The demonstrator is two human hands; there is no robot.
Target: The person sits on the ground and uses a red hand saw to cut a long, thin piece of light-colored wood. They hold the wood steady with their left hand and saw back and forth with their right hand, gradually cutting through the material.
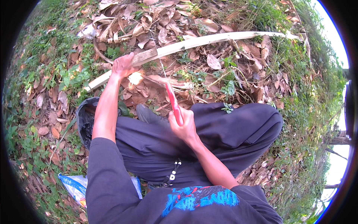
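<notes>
ground (238,80): bare earth under a layer of dry brown leaves, with green weeds at its edges
long pale strip (194,42): lies across the leaves at the far side, slightly bowed
black bag (86,121): on the ground at the left
blue-and-white plastic bag (74,186): near left edge, on the weeds

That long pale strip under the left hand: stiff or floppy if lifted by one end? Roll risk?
The pale strip looks long, thin and flat, so it would probably flex and sag at the far end. Flat faces make rolling unlikely. The left hand presses it onto dry leaves, so it may slide if pushed. The right hand holds a red-handled knife.
</notes>
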